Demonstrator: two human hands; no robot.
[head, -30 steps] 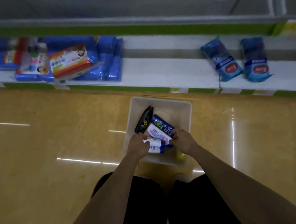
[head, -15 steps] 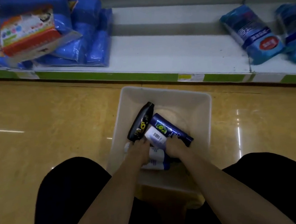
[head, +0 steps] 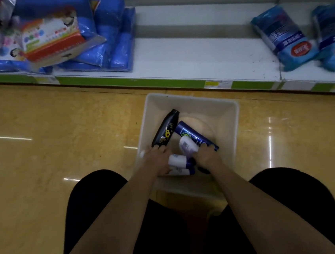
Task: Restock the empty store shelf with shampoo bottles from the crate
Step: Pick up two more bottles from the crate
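A cream plastic crate stands on the floor in front of the low white shelf. Several shampoo bottles lie inside it: a black bottle leaning on the left wall, a dark blue bottle beside it, and white bottles underneath. My left hand grips the lower end of the black bottle. My right hand curls over the lower end of the dark blue bottle. Both hands hide parts of the white bottles below.
Blue plastic packs and a colourful pack are piled on the shelf's left part. Two blue bags lie on its right part. The shelf has a green front strip. My knees flank the crate on the shiny yellow floor.
The view has dropped lower and closer to the crate. Both hands have sunk deeper among the bottles; the left hand has shifted onto the black bottle's base.
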